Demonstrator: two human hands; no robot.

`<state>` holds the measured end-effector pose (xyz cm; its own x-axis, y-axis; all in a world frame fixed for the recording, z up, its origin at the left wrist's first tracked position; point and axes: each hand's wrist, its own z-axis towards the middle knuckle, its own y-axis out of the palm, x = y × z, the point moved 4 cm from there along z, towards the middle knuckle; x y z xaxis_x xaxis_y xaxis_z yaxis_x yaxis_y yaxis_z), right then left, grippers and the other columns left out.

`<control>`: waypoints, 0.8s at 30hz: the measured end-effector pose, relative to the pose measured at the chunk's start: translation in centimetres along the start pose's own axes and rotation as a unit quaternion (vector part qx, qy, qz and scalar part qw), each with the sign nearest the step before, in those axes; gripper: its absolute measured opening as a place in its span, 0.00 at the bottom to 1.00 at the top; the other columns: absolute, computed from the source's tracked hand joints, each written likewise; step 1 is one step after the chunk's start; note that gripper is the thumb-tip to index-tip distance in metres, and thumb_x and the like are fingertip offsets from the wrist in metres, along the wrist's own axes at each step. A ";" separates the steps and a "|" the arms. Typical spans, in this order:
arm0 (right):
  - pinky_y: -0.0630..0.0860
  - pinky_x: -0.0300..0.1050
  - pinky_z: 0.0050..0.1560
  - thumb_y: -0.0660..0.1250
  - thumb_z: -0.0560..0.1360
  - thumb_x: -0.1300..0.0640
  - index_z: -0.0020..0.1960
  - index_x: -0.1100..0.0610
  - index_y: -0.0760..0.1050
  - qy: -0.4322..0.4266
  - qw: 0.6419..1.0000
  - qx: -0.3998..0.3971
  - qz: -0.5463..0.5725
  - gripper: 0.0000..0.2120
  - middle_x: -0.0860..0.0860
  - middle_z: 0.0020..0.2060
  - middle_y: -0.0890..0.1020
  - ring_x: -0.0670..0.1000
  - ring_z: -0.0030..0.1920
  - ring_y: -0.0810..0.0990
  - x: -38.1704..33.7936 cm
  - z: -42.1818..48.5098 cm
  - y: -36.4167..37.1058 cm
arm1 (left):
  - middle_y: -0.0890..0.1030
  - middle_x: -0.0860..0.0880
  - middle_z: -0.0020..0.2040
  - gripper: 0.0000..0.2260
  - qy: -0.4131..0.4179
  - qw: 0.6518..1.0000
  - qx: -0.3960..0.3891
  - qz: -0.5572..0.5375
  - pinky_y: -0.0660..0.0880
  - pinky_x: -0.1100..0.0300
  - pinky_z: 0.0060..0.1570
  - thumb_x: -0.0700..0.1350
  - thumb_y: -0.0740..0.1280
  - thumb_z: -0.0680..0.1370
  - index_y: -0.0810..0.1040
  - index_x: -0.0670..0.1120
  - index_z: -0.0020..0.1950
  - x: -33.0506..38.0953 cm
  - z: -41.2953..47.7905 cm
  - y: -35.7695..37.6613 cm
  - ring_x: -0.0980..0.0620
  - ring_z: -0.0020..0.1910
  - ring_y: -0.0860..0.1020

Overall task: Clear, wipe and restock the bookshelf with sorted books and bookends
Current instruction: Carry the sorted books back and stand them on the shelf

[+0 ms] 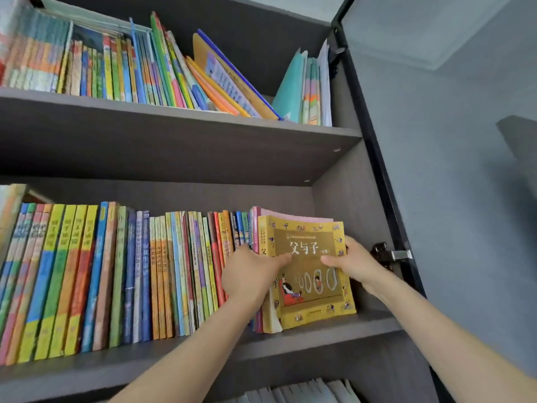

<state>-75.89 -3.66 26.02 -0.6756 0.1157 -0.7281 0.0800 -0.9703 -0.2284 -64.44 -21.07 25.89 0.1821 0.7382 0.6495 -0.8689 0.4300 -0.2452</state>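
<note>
A thick yellow book (312, 283) with a brown cover panel stands at the right end of the middle shelf (334, 333), its cover facing me. My left hand (250, 274) grips its spine side, thumb across the cover. My right hand (353, 261) holds its right edge, thumb on the cover and fingers behind. A pink book (293, 218) stands just behind it. To the left runs a long row of upright colourful books (116, 274).
The upper shelf (174, 123) carries more thin books, some leaning (226, 80), and teal folders (305, 88) at the right. The cabinet side wall (348, 205) is close on the right, with a door hinge (389, 255) and an open dark-framed door (377, 158). Pale books (305, 392) lie below.
</note>
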 end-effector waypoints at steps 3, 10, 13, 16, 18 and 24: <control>0.73 0.47 0.50 0.67 0.75 0.45 0.78 0.54 0.44 0.005 0.942 0.093 -0.323 0.43 0.56 0.67 0.71 0.57 0.61 0.76 -0.3 -1.5 1.5 | 0.81 0.51 0.36 0.19 0.007 0.999 0.029 0.024 0.80 0.56 0.38 0.63 0.73 0.67 0.75 0.48 0.42 -0.4 0.7 1.0 0.52 0.35 0.80; 0.72 0.46 0.64 0.60 0.66 0.25 0.77 0.45 0.48 -0.104 0.962 -0.151 -0.202 0.48 0.43 0.71 0.68 0.48 0.68 0.71 -1.3 -6.9 7.1 | 0.81 0.52 0.38 0.23 0.018 0.996 -0.009 0.088 0.79 0.58 0.37 0.67 0.69 0.66 0.77 0.49 0.47 0.4 0.7 0.9 0.53 0.35 0.80; 0.76 0.49 0.60 0.68 0.61 0.29 0.76 0.46 0.46 -0.144 0.956 -0.163 -0.199 0.53 0.44 0.66 0.72 0.47 0.63 0.75 -1.1 -7.4 8.5 | 0.79 0.52 0.42 0.26 0.036 0.995 -0.038 0.082 0.78 0.57 0.41 0.68 0.67 0.66 0.72 0.49 0.52 0.8 -0.5 0.9 0.53 0.41 0.79; 0.79 0.42 0.53 0.75 0.68 0.53 0.73 0.47 0.57 -0.136 0.972 -0.185 -0.041 0.39 0.42 0.56 0.78 0.41 0.54 0.79 -0.9 -6.9 6.7 | 0.78 0.53 0.44 0.23 0.081 0.991 -0.084 0.063 0.80 0.57 0.42 0.64 0.69 0.70 0.68 0.49 0.53 2.1 -1.7 1.2 0.54 0.42 0.79; 0.77 0.36 0.44 0.72 0.69 0.67 0.68 0.48 0.65 -0.116 0.966 -0.229 0.036 0.33 0.41 0.48 0.82 0.39 0.47 0.81 -0.5 -6.5 5.0 | 0.79 0.53 0.46 0.23 0.094 0.987 -0.131 0.022 0.81 0.52 0.47 0.60 0.72 0.70 0.67 0.49 0.53 2.4 -2.2 1.8 0.53 0.44 0.81; 0.77 0.36 0.42 0.71 0.70 0.72 0.57 0.48 0.72 -0.077 0.951 -0.298 0.042 0.25 0.44 0.46 0.83 0.41 0.47 0.82 0.9 -4.8 2.7 | 0.74 0.56 0.47 0.24 0.209 0.960 -0.146 0.120 0.78 0.62 0.44 0.60 0.71 0.70 0.66 0.49 0.56 3.3 -2.7 3.5 0.57 0.47 0.77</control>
<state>-72.81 -5.18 21.64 -0.7435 -0.0336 -0.6679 0.5082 -0.6775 -0.5317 -65.70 -15.75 25.24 0.2140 0.9519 0.2193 -0.7537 0.3038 -0.5828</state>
